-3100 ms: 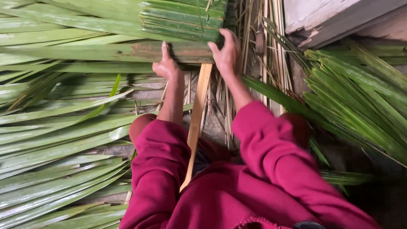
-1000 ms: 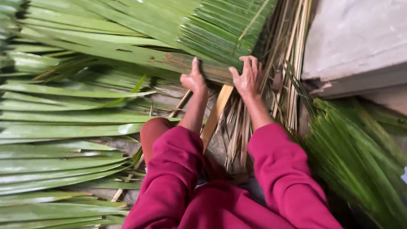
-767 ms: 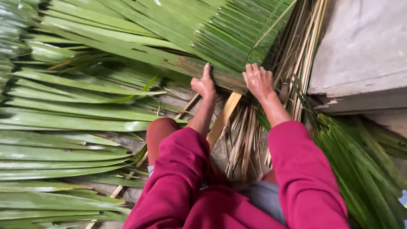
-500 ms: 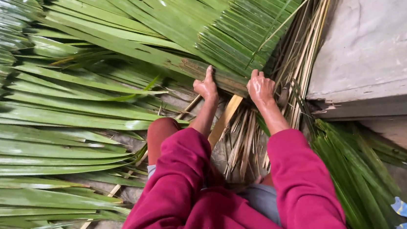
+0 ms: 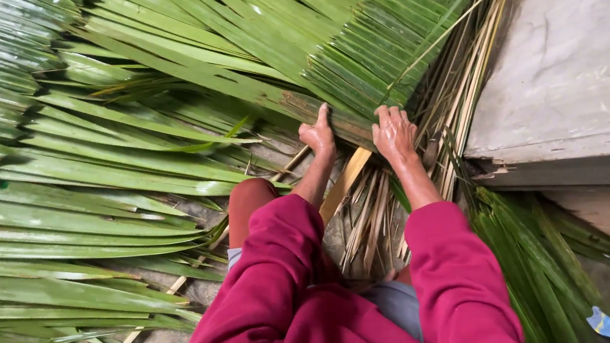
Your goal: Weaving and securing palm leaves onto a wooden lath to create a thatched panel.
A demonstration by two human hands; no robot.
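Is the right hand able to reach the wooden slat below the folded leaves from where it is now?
Probably yes. The right hand rests on the folded leaves, and the wooden slat lies bare just beside its wrist, with only loose dry strips nearby.

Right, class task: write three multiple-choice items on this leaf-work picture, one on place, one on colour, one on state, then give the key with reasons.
1. Where does the wooden slat lie?
A. between the forearms
B. on the concrete slab
C. left of both arms

2. What colour are the sleeves?
A. blue
B. magenta
C. white

3. How do the left hand and right hand stand?
A. hanging free
B. gripping a knife
C. pressed on the folded leaf panel

Key: A, the slat runs up between the arms; B, both sleeves are magenta; C, fingers and palms rest on the panel's edge.
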